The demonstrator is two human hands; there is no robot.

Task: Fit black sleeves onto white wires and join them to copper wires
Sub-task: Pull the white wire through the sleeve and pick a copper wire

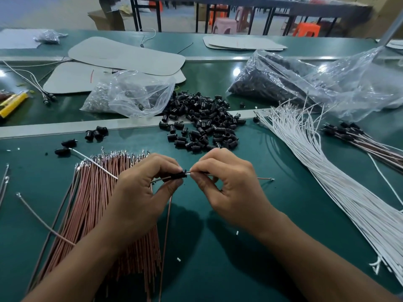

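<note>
Both hands meet just on the near side of the pile of loose black sleeves (202, 123). The left hand (141, 188) pinches one black sleeve (174, 176) between thumb and fingers. The right hand (231, 188) is curled too, pinching a thin wire right at the sleeve's mouth, with a short pale bit of wire (188, 174) showing between the hands. A copper wire (265, 178) pokes out past the right hand. Can't tell what's joined inside the grip.

Near-left of the pile, under the left forearm, lies the copper wire bundle (91, 203). Right of the pile fans the white wire bundle (316, 162). Behind the pile sit two clear plastic bags (135, 94), all on the green table (272, 203).
</note>
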